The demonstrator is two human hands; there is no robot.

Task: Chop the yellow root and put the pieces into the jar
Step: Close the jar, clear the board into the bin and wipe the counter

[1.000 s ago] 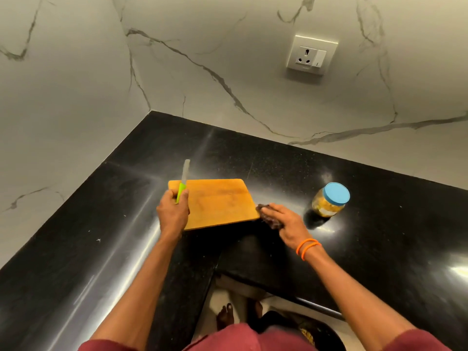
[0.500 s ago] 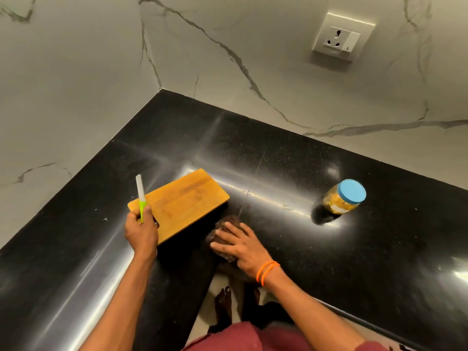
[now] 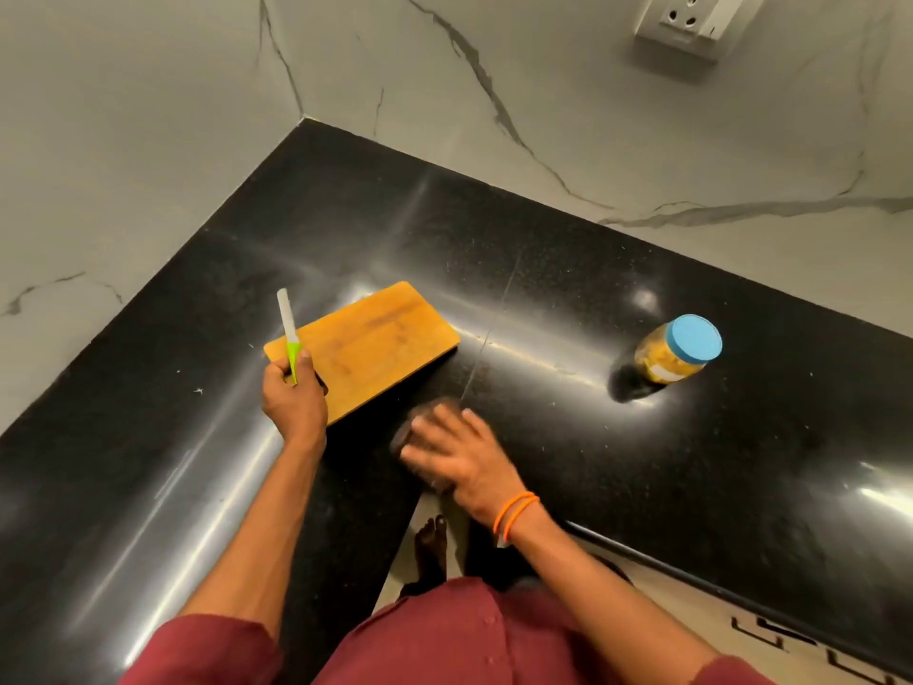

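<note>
**Colours on the black worktop**

Glossy black speckled worktop; grey-veined white marble wall. Orange-brown wooden board. Knife: white blade, lime-green handle. Jar: blue lid, yellow contents. Orange wristbands; maroon sleeves.

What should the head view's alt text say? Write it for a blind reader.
A person's left hand grips a green-handled knife beside a wooden cutting board while the right hand presses a dark, blurred cloth on the black counter; a blue-lidded jar stands apart.

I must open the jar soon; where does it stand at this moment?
In the head view the jar with its blue lid stands on the black counter, on the right side, apart from the cutting board and beyond the right hand.
</note>
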